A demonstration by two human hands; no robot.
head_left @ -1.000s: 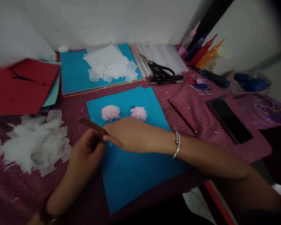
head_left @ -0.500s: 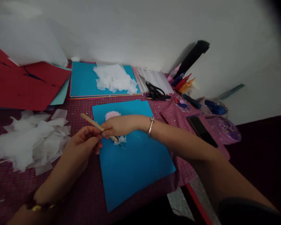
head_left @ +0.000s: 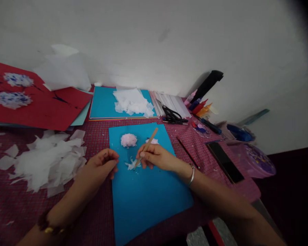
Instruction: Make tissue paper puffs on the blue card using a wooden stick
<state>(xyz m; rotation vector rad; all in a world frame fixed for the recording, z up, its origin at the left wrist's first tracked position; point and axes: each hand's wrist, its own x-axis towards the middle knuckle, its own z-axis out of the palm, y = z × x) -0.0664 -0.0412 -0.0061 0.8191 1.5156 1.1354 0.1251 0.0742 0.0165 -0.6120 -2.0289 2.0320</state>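
My right hand (head_left: 156, 156) pinches a wooden craft stick (head_left: 151, 139) that slants up to the right. Its lower end touches a small clump of torn white tissue paper (head_left: 132, 164) on a blue sheet (head_left: 151, 194). My left hand (head_left: 104, 164) hovers by the sheet's left edge, its fingers curled in toward the thumb; whatever they may hold is hidden. Above the clump sits a fluffy pale pink tissue puff (head_left: 128, 140). A second pink puff (head_left: 155, 141) is partly covered by the stick and my right hand.
Cut white tissue (head_left: 46, 164) is heaped at the left. Behind are red paper (head_left: 41, 112), stacked coloured sheets (head_left: 102, 102) and scissors (head_left: 171, 114). Paint bottles (head_left: 201, 107), a paintbrush (head_left: 188, 152), a phone (head_left: 224, 162) and a pink tub (head_left: 256, 162) lie to the right.
My right hand has moved right, away from my left hand, and the stick now stands steeper with its end at the tissue clump. The second pink puff has come into view.
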